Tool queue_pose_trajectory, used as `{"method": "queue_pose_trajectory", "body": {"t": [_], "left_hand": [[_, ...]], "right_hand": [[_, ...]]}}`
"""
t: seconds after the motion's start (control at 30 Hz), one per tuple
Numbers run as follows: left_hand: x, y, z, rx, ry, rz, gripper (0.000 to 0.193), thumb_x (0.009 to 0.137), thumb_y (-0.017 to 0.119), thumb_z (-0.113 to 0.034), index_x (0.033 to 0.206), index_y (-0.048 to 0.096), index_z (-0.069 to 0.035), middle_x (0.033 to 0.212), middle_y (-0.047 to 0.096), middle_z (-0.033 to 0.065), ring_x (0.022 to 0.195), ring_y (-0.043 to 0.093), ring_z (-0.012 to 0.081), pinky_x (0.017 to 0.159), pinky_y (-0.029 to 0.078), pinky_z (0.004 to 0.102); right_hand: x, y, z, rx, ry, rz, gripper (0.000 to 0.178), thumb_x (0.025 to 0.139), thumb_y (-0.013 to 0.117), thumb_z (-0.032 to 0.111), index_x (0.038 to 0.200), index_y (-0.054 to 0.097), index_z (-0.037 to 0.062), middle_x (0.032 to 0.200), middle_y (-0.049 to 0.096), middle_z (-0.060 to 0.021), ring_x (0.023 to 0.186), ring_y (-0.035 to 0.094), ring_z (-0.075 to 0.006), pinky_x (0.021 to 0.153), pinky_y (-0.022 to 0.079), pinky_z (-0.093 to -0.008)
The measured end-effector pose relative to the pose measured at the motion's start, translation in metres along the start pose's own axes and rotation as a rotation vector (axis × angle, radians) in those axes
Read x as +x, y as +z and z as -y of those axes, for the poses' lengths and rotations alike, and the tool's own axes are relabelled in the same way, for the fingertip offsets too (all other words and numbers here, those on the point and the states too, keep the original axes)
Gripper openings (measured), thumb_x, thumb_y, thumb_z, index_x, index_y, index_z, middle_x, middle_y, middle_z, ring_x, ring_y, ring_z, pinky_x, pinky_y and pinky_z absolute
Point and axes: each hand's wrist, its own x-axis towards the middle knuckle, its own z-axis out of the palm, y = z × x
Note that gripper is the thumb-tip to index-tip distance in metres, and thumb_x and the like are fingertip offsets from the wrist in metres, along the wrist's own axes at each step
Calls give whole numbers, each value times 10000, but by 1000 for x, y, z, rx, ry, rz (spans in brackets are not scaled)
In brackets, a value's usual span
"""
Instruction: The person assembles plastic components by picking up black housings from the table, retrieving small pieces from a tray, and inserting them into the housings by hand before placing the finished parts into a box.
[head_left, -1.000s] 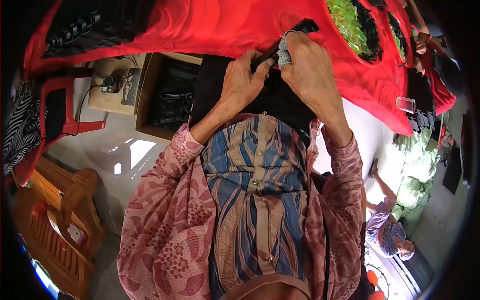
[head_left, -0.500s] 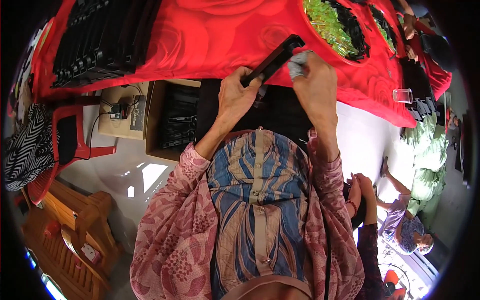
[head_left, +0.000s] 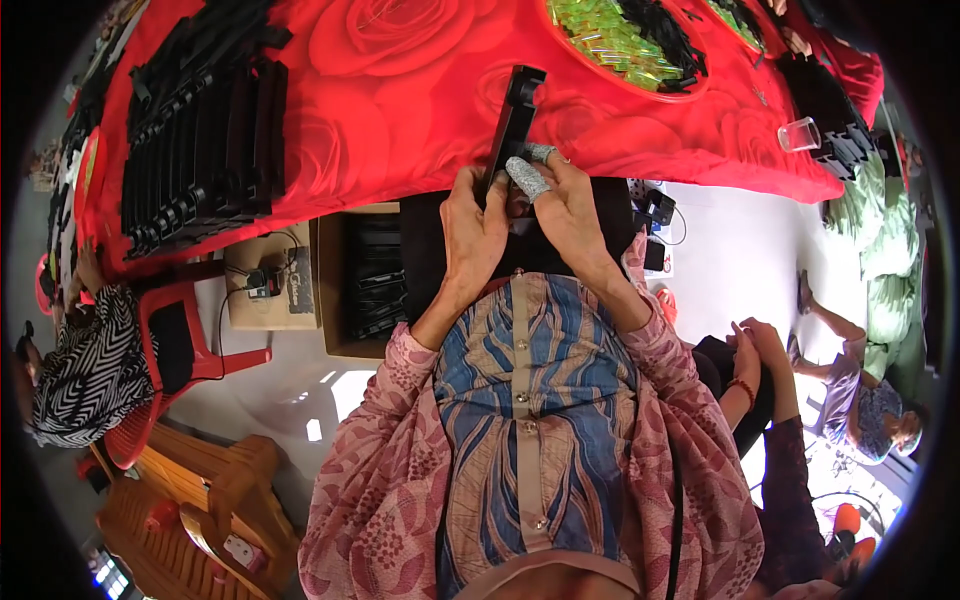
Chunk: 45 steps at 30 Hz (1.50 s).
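1. The left hand [head_left: 474,235] grips the lower end of a black bar [head_left: 516,118] at upper centre, its far end slanting up over the red cloth [head_left: 400,125].
2. The right hand [head_left: 570,212], grey covers [head_left: 528,178] on its thumb and a finger, is bent narrow just beside the bar; whether it pinches anything, I cannot tell.
3. Black bars [head_left: 205,160] stand stacked at upper left.
4. A bowl [head_left: 668,97] of green and black pieces sits at upper right.
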Motion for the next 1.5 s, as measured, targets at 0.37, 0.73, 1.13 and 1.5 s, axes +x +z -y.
{"method": "queue_pose_trajectory", "body": {"t": [0.37, 0.73, 1.13, 1.5], "left_hand": [[-3, 0, 18, 73, 57, 22, 161, 875, 580, -105, 864, 548, 52, 623, 563, 75, 547, 473, 97, 505, 386, 282], [-4, 0, 11, 182, 94, 68, 160, 877, 552, -97, 901, 531, 60, 650, 580, 140, 568, 513, 159, 549, 424, 319], [-10, -2, -3, 263, 258, -16, 170, 925, 478, -60, 1032, 534, 58, 752, 603, 177, 673, 575, 170, 621, 465, 334], [-1, -15, -3, 219, 153, -117, 188, 948, 523, -115, 1004, 546, 63, 776, 606, 140, 705, 525, 126, 621, 452, 306]], "right_hand": [[14, -1, 16, -198, -39, -203, 214, 829, 530, -15, 1028, 497, -86, 649, 498, -2, 568, 450, -66, 469, 354, -266], [15, 9, 4, -24, -126, -249, 173, 783, 518, -48, 946, 467, -68, 646, 497, -49, 534, 436, -83, 447, 358, -284], [7, 13, -1, -298, -201, -165, 318, 751, 547, -50, 1063, 489, -73, 687, 578, -149, 563, 551, -164, 506, 435, -325], [-19, 23, 9, -936, -646, 72, 552, 607, 621, -77, 1148, 514, -95, 1158, 496, -274, 1039, 546, -399, 857, 501, -373]]}}
